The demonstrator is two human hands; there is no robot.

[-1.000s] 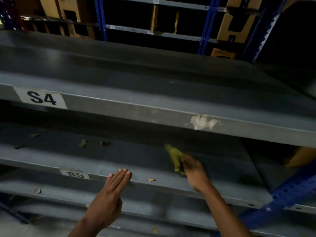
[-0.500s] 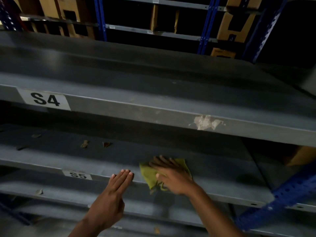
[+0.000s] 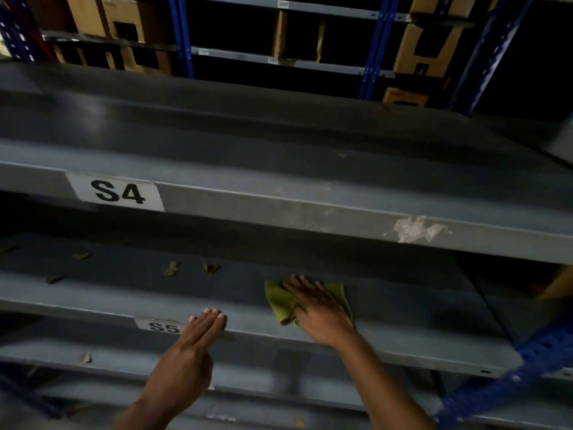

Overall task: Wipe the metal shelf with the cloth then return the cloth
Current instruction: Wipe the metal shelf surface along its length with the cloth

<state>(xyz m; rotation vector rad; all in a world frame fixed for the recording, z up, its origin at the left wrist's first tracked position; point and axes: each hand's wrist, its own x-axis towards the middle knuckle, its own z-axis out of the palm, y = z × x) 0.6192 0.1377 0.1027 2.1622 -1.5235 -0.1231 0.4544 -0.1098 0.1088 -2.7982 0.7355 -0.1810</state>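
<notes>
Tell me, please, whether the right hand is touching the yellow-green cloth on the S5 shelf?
Touching. The head view shows the right hand lying flat on the yellow-green cloth, fingers spread across it, pressing it onto the S5 shelf.

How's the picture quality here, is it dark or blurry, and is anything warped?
Head view: dim overall, the back racks nearly black; a faint sheen on the upper shelf. Head view: the wide lens bows the shelf edges. Head view: soft focus, yet the S4 label reads clearly, and the right hand pressed flat on the yellow-green cloth and the left hand stay distinguishable.
</notes>
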